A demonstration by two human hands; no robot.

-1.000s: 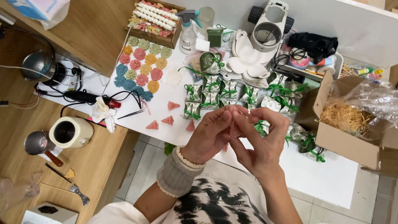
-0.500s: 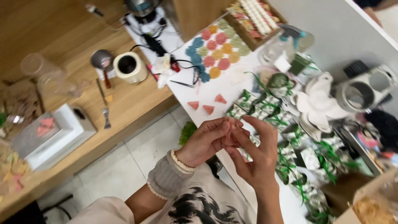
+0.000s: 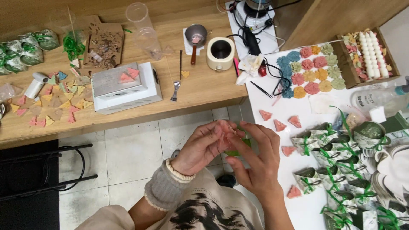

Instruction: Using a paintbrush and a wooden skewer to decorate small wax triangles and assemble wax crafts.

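A: Far left of the wooden tabletop (image 3: 200,91): small flat triangles (image 3: 51,106) in pink, yellow and teal, spread loose near the front edge, probably so that none sticks to another. Behind them, at the back edge, green-ribboned pouches (image 3: 25,49).

B: And mid-tabletop?

A: White box-shaped appliance (image 3: 125,87) with two pink triangles resting on its flat top; a fork (image 3: 175,90) just beside its right side; a cream pot (image 3: 220,53) and a small metal pan (image 3: 196,34) nearer the right corner, close to the cables.

B: Centre of view, below the front edge?

A: Left hand (image 3: 204,147), cuffed in a grey knit sleeve, and right hand (image 3: 255,164), raised over the tiled floor, clear of both surfaces. Fingers (image 3: 223,134) of the left curled closed around a small pale pink piece (image 3: 226,139); right fingers half-curled against it from the other side, with a green scrap (image 3: 238,152) showing between the two hands. Held near the body, likely for close handling. Full shape of the piece hidden by the fingers.

B: Right side?

A: White tabletop (image 3: 306,213): flower-shaped pieces (image 3: 309,74) in blue, pink and yellow, laid in rows near the upper left corner; loose pink triangles (image 3: 279,123) along the left edge, nearest the hands; ribbon-tied patterned packets (image 3: 336,170) crowded toward the right edge.
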